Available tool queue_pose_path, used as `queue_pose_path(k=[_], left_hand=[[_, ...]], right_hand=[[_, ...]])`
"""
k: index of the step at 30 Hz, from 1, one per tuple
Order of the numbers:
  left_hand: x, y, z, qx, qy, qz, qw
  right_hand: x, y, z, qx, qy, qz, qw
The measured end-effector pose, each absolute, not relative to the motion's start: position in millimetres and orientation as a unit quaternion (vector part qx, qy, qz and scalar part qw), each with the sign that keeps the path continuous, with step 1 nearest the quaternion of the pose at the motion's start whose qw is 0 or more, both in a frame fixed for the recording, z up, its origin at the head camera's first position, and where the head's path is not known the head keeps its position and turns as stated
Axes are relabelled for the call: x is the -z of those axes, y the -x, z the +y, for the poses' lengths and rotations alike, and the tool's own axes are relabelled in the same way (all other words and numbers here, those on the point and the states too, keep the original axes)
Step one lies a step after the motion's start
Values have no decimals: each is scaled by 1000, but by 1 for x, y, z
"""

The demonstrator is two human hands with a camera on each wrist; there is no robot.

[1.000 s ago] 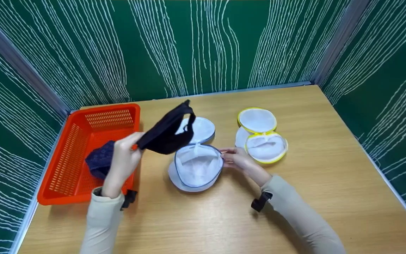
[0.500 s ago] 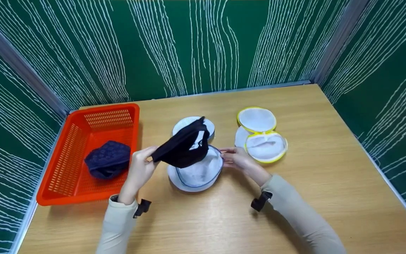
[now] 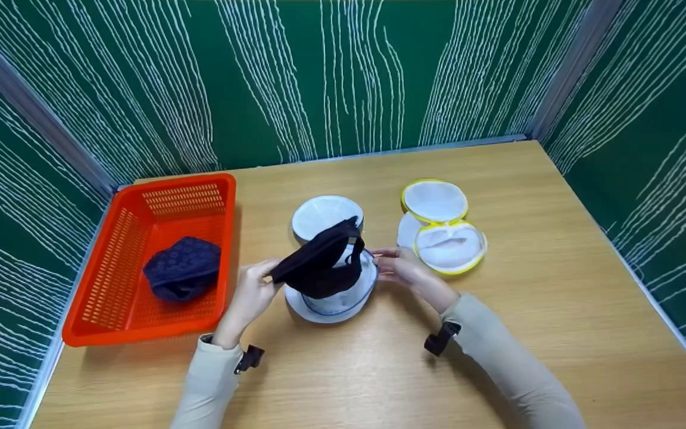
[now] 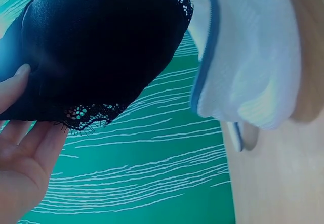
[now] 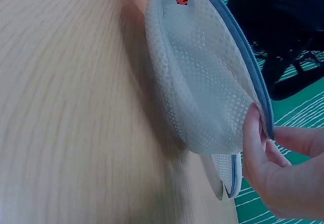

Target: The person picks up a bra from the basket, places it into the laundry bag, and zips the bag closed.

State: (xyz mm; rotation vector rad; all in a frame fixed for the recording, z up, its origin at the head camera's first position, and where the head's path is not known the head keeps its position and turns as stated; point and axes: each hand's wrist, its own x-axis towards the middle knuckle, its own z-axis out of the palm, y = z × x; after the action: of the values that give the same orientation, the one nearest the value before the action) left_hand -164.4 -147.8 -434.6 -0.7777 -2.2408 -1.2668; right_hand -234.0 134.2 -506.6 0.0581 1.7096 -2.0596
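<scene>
A black lace-edged bra [image 3: 319, 265] hangs from my left hand [image 3: 253, 292], over the open white mesh laundry bag [image 3: 359, 286]. In the left wrist view, the thumb lies on top of the black bra [image 4: 101, 47] and the fingers are under its edge. My right hand [image 3: 404, 271] pinches the bag's blue-grey zipper edge on the right side. The right wrist view shows the mesh bag [image 5: 207, 77] standing with its mouth spread, thumb and fingers gripping its rim. Behind it the round lid [image 3: 326, 215] of the bag is folded back. The bra covers much of the bag's opening.
At the left stands an orange slotted basket [image 3: 231, 223] with a dark navy patterned cloth item [image 3: 182, 268] inside. To the right lies another open white mesh bag [image 3: 450, 250] with yellow trim. Green walls with white lines border the wooden table [image 3: 557, 268].
My left hand has carried the black bra rightward from beside the basket and lowered it over the mesh bag. The right hand stays on the bag's rim.
</scene>
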Motion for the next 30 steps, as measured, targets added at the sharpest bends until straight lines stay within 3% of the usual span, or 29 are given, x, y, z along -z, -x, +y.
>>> queue_pose_path(k=[5,17,24,30], left_hand=[[443,164,-146,464,274,-820,191],[453,167,-143,414,297,-839,189],[452,165,-143,369,290,-872,140],[447,163,-140,332,302,-888,95]], right_hand=[[497,231,131,745,-41,624,231],[503,233,135,758,-23,607,238],[538,255,142,768,-5,589,252],[527,249,139,772,7,589,238]])
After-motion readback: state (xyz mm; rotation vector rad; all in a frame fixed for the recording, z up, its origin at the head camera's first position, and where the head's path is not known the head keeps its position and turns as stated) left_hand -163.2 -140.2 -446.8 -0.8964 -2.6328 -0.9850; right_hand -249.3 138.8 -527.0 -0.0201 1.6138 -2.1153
